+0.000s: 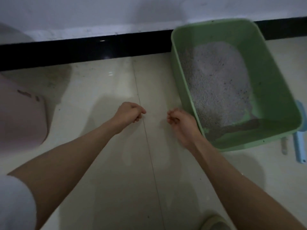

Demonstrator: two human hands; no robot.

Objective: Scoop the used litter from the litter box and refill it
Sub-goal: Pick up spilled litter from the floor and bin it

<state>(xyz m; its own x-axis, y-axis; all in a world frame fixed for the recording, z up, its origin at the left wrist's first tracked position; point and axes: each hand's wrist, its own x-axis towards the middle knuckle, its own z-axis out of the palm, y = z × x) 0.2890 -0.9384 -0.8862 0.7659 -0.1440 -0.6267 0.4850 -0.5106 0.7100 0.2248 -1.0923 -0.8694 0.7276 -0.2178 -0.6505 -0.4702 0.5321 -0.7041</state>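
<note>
Right of frame: green litter box [269, 90] on the pale floor [103, 100], grey litter [216, 83] heaped inside.
Lower right edge: blue scoop [299, 145] just beside the box.
Left hand [131, 113]: loosely curled, holding nothing.
Right hand [180, 122]: loosely curled, empty, just beside the box wall.
Left edge: pink container [21, 117].

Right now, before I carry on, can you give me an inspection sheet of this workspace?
Surface: pale tiled floor, glossy, some specks near the wall.
Job's things: green litter box holding grey litter, a dark patch at its near end; blue scoop on the floor beside the box.
Clutter: pink bin at left.
Hands: left hand and right hand loosely curled, holding nothing.
Cables: nothing seen.
Surroundings: white wall with black baseboard.
</note>
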